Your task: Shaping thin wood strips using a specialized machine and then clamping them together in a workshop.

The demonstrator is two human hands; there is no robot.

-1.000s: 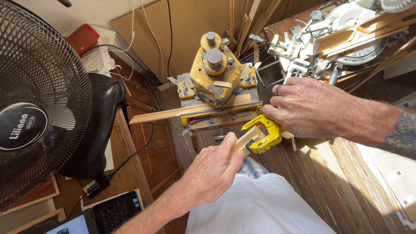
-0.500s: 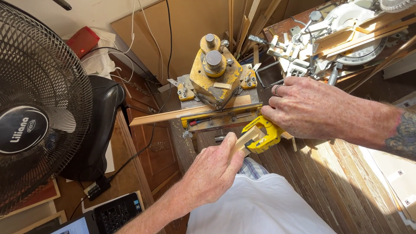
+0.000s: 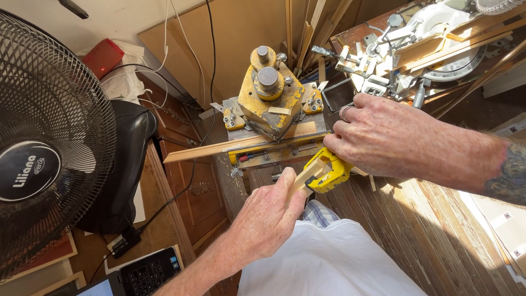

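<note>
- A big black fan (image 3: 38,164) stands far left of the hands.
- A red box (image 3: 104,56) sits up behind it.
- A round saw (image 3: 438,49) lies above the right hand.
- A keypad (image 3: 150,268) lies low, left of the left arm.

Black fan (image 3: 46,170) fills left of frame. Brown panel wall (image 3: 219,44) top centre w/ cables. Wooden cabinet (image 3: 192,192) below centre-left. Sunlit plank bench (image 3: 438,230) lower right; strong light from right.
</note>
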